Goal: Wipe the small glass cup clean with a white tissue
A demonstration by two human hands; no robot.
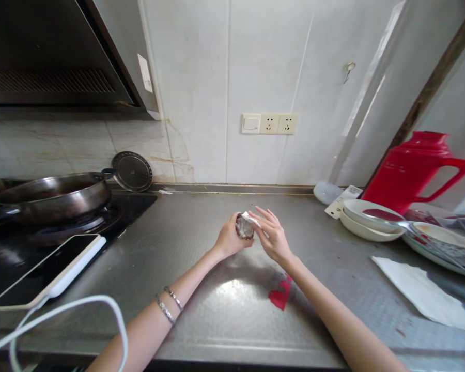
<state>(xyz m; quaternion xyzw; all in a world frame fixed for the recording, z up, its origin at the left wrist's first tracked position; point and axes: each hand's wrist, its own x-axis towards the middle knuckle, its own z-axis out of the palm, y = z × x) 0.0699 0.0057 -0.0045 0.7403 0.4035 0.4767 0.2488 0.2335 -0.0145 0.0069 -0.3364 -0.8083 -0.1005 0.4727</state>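
My left hand (229,238) is closed round a small lump wrapped in crinkly silver foil (244,228), held just above the steel counter (201,268). My right hand (273,236) touches the same lump from the right, thumb and forefinger pinching a pale flap of the wrapper while the other fingers stretch out. Two thin bracelets (169,304) sit on my left forearm. A red scrap of wrapper (280,294) lies on the counter under my right forearm.
At the left a dark pan (54,196) sits on the hob, with a phone (46,276) and white cable (62,315) in front. At the right stand stacked white bowls (366,221), plates, a red jug (413,170) and a white napkin (422,292).
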